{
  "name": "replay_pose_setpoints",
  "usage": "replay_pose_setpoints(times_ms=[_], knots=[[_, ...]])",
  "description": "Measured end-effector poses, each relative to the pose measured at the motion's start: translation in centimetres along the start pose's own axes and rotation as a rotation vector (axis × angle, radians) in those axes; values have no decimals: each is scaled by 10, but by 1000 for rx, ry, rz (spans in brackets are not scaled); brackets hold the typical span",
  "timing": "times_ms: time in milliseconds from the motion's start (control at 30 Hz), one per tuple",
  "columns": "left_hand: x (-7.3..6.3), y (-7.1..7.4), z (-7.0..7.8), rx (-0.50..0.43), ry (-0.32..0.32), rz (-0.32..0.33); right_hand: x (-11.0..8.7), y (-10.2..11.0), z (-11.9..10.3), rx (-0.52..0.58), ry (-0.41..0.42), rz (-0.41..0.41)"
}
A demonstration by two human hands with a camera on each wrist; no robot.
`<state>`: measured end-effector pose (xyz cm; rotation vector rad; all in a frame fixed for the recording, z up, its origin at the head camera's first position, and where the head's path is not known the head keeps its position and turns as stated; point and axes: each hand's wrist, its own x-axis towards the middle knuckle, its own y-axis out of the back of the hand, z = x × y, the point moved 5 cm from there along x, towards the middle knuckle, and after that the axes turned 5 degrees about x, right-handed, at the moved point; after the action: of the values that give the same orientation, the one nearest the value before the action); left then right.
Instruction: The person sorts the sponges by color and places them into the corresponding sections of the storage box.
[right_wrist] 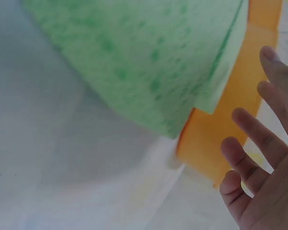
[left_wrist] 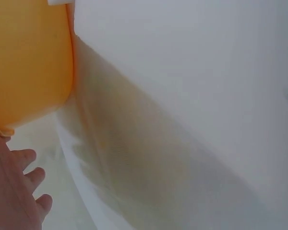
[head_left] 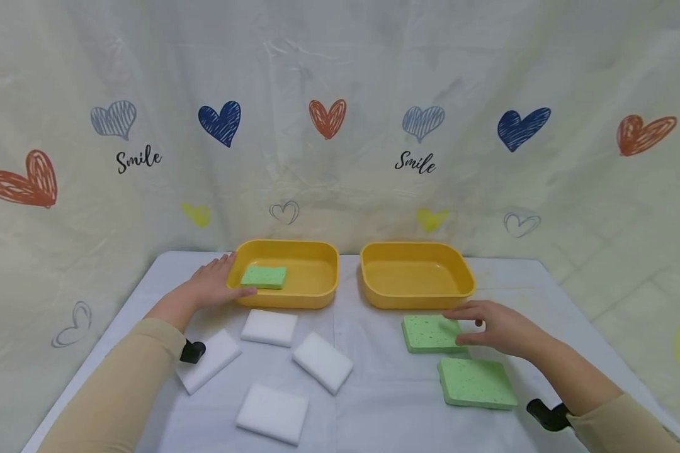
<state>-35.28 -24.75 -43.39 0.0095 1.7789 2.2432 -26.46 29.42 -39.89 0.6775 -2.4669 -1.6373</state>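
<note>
My left hand [head_left: 212,284] rests at the left end of a yellow bin [head_left: 317,301], its thumb lying over the front rim and its fingers along the side. Inside that bin lies a green sponge [head_left: 264,277]. In the left wrist view, fingers [left_wrist: 36,176] extend past the bin's edge [left_wrist: 38,86]. My right hand [head_left: 495,326] hovers with spread fingers at the right end of another green sponge [head_left: 425,333], thumb and fingertips overlapping it in the head view. The right wrist view shows a gap between those fingers [right_wrist: 257,129] and a green sponge [right_wrist: 149,52].
A second yellow bin [head_left: 416,299] stands at the back right, beyond the green sponges. Nearer me lies another green sponge [head_left: 477,382]. Several white sponges [head_left: 272,412] are spread over the left half of the white-covered table [head_left: 368,402]. A heart-printed curtain [head_left: 340,176] hangs behind.
</note>
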Motion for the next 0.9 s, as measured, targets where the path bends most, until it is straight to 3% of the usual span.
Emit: replay_pose_setpoints(times_ms=[467, 900], knots=[[-4, 6, 7, 15, 24, -20, 12, -15, 14, -42, 2, -108], [0, -1, 0, 12, 31, -21, 15, -14, 14, -159, 88, -39]])
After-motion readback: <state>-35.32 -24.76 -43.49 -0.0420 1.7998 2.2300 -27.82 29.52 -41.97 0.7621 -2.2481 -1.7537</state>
